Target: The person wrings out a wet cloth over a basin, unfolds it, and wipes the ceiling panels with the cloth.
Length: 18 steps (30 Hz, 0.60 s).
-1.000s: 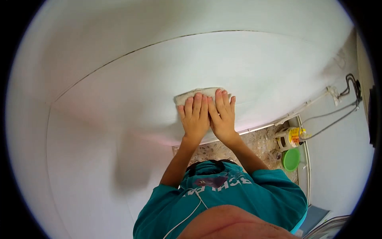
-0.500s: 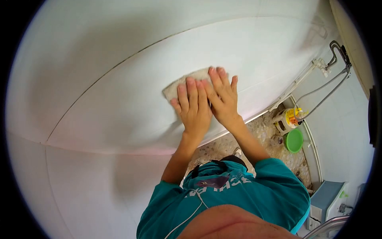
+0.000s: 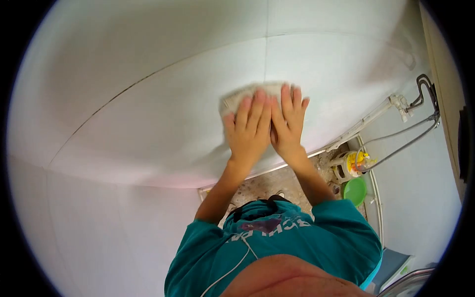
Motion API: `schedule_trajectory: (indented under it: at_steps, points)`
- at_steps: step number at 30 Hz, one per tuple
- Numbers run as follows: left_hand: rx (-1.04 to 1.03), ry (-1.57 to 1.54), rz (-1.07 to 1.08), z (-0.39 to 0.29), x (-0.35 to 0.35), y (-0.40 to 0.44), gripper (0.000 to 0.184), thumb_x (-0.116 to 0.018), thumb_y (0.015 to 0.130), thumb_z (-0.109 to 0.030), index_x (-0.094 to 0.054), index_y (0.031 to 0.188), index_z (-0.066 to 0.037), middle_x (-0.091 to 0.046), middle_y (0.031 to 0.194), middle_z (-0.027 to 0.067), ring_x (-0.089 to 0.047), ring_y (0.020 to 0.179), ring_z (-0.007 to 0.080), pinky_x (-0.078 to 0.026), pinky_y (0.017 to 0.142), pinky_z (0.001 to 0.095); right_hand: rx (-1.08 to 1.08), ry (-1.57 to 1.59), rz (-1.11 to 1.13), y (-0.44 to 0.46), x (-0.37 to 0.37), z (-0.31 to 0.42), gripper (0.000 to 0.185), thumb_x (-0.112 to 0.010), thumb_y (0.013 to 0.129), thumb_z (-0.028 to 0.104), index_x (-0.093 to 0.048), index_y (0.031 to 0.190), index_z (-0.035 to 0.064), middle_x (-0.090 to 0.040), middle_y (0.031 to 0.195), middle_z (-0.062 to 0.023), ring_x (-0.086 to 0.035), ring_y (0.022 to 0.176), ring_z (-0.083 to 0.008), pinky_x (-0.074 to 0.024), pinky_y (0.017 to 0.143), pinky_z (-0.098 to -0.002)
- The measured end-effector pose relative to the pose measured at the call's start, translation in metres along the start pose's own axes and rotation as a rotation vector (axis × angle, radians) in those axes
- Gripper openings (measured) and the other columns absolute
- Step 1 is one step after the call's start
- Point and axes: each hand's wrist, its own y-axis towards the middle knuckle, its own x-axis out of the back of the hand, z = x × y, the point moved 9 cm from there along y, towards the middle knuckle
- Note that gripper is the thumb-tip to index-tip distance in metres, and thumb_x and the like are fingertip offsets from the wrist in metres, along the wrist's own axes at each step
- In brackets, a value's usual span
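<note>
A pale beige cloth (image 3: 272, 89) lies flat against the white tiled wall (image 3: 163, 114). My left hand (image 3: 250, 131) presses on its left part with the palm down and fingers stretched out. Beside it, my right hand (image 3: 288, 126) lies flat over the right part, its fingers slightly spread and the thumb side near my left hand. Only the cloth's upper and left edges show; the rest is under my hands. Both hands and cloth are a little blurred.
A shower hose (image 3: 403, 132) hangs from a pipe fitting at the right. Below it, a beige stool (image 3: 340, 168) with yellow items on it and a green basin (image 3: 355, 192) stand on the stone-patterned floor. A grey-blue cabinet (image 3: 396, 267) is at the lower right.
Both hands and the cloth have moved to the right along the wall. The camera view has shifted as well, and the hands remain flat on the cloth.
</note>
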Motion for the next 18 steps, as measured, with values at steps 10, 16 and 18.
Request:
schedule_trajectory:
  at_steps: [10, 16, 18]
  points:
    - [0.026, 0.013, 0.040, -0.043, -0.025, 0.008, 0.036, -0.050, 0.090, -0.019, -0.059, 0.122, -0.008, -0.048, 0.138, 0.0089, -0.032, 0.135, 0.0306, -0.006, 0.111, 0.0520, 0.071, -0.248, 0.090, -0.015, 0.013, -0.046, 0.039, -0.055, 0.087, 0.010, -0.056, 0.126, 0.0066, -0.042, 0.143, -0.0170, -0.030, 0.138, -0.0357, -0.0088, 0.110, -0.0561]
    - [0.052, -0.045, -0.122, -0.049, 0.013, 0.123, 0.033, -0.052, 0.085, -0.017, -0.063, 0.117, -0.014, -0.052, 0.136, 0.0010, -0.042, 0.129, 0.0196, -0.030, 0.096, 0.0380, 0.050, -0.118, -0.013, 0.080, 0.057, -0.052, 0.042, -0.056, 0.086, 0.010, -0.055, 0.128, 0.0069, -0.041, 0.144, -0.0154, -0.031, 0.137, -0.0356, -0.0105, 0.109, -0.0589]
    - [0.050, -0.038, -0.192, -0.049, 0.017, 0.125, 0.033, -0.052, 0.085, -0.017, -0.063, 0.116, -0.014, -0.053, 0.135, 0.0006, -0.043, 0.128, 0.0197, -0.032, 0.095, 0.0379, 0.107, -0.116, -0.048, 0.092, 0.063, -0.048, 0.042, -0.056, 0.085, 0.011, -0.055, 0.127, 0.0073, -0.041, 0.144, -0.0155, -0.031, 0.136, -0.0379, -0.0140, 0.107, -0.0607]
